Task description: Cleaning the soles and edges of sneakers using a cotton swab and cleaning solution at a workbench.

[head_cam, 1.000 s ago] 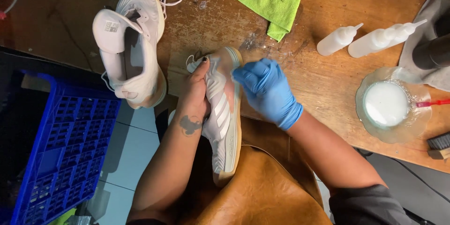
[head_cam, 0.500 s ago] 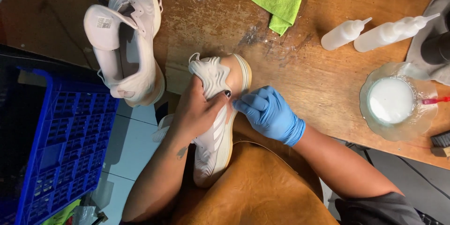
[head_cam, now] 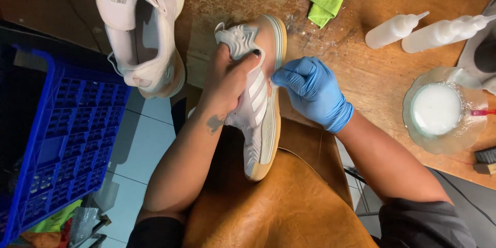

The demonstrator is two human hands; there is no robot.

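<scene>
Sneaker (head_cam: 261, 108) in the middle of the view, lying on its side across the table edge (head_cam: 361, 72) and a brown leather apron (head_cam: 279, 201), toe toward 12 o'clock. Left hand (head_cam: 230, 80), bare, wraps its fingers closed around the upper. Right hand (head_cam: 310, 90), in a blue glove, pinches at the sole edge with fingers curled. At 10 o'clock lies a second sneaker (head_cam: 142, 31); at 9 o'clock a blue crate (head_cam: 62, 139); at 3 o'clock a glass bowl (head_cam: 439, 111) of white liquid.
</scene>
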